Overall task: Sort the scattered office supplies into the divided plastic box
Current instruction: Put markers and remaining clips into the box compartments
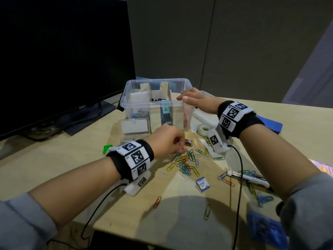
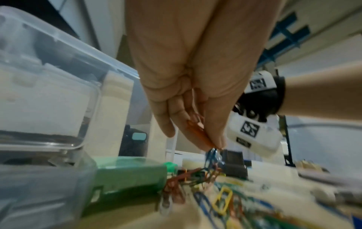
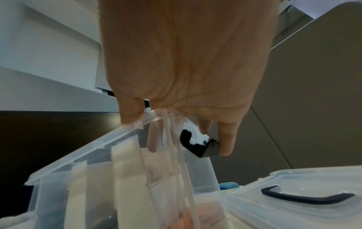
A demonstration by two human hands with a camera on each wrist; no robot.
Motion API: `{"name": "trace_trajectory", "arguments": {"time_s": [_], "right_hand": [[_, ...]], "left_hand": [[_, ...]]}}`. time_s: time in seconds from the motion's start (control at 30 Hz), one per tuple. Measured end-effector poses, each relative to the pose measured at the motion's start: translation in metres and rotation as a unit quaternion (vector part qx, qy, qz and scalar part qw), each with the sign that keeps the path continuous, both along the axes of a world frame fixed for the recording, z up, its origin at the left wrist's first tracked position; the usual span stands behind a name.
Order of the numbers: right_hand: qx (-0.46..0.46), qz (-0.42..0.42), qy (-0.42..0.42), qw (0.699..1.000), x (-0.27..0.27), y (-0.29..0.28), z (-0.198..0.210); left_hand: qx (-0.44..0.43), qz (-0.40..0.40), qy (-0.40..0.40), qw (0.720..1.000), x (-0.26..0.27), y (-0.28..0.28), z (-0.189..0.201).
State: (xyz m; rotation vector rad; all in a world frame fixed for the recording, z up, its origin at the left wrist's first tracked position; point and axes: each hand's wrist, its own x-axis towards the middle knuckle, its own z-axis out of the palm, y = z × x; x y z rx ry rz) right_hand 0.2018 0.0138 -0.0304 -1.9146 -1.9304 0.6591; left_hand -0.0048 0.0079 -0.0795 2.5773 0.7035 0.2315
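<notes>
A clear plastic box [image 1: 137,105] with cardboard dividers stands mid-table, holding a highlighter, some clips and a white block. My right hand [image 1: 185,99] grips its near right corner; in the right wrist view the hand [image 3: 176,124] has its thumb on the rim [image 3: 109,139] and fingers down both sides of the wall beside a black latch [image 3: 195,147]. A heap of coloured paper clips [image 1: 185,163] lies in front of the box. Just above the heap, my left hand [image 1: 180,147] pinches a few clips; orange and blue paper clips [image 2: 197,133] hang from the left hand [image 2: 213,144].
A black monitor [image 1: 63,60] stands at the back left. A small clear case [image 1: 135,127], green sharpener-like piece [image 1: 107,148], tape roll [image 1: 203,129], small yellow-black pack [image 1: 188,142], staple box [image 1: 203,183] and white marker [image 1: 246,177] lie around. The box lid [image 3: 293,198] lies to the right.
</notes>
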Motion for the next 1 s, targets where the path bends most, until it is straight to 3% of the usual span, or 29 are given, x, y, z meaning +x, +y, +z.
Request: {"name": "trace_trajectory", "arguments": {"time_s": [0.27,0.53,0.77,0.93,1.0], "right_hand": [[0.003,-0.001,0.008,1.0,-0.001,0.001,0.001],[-0.015,0.0,0.005,1.0,-0.005,0.0,0.007],[-0.006,0.001,0.015,1.0,-0.004,0.001,0.005],[0.0,-0.001,0.021,1.0,-0.004,0.001,0.004],[-0.001,-0.001,0.019,1.0,-0.004,0.001,0.003]], "left_hand": [[-0.169,0.046,-0.179,0.968,-0.023,0.026,0.035],[-0.074,0.125,-0.236,0.961,-0.061,0.072,0.103],[0.009,0.187,-0.182,0.965,-0.069,0.109,0.111],[0.106,0.217,-0.037,0.97,-0.052,0.112,0.078],[0.125,0.215,-0.014,0.968,-0.048,0.111,0.067]]}}
